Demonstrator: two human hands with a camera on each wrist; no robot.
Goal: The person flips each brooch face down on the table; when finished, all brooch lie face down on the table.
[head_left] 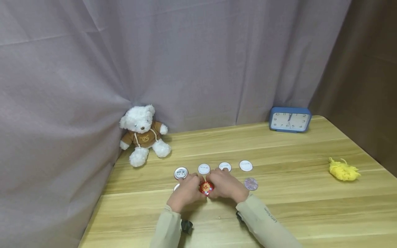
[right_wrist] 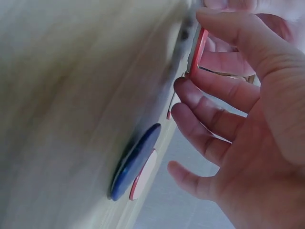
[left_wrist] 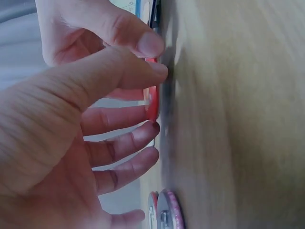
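Both hands meet over a red round button badge with a gold centre, its printed face up. My left hand pinches its left edge between thumb and fingers. From the other side, my right hand grips the right edge. The left wrist view shows the badge edge-on, close over the wooden tabletop. Its red rim lies between the thumb and index finger in the right wrist view. A white badge is partly hidden behind the left hand, and another white badge sits just beyond the right fingers.
More badges lie in a row behind the hands, with a purplish badge right of the right hand. A white teddy bear sits back left. A blue clock stands back right, and yellow yarn lies at right.
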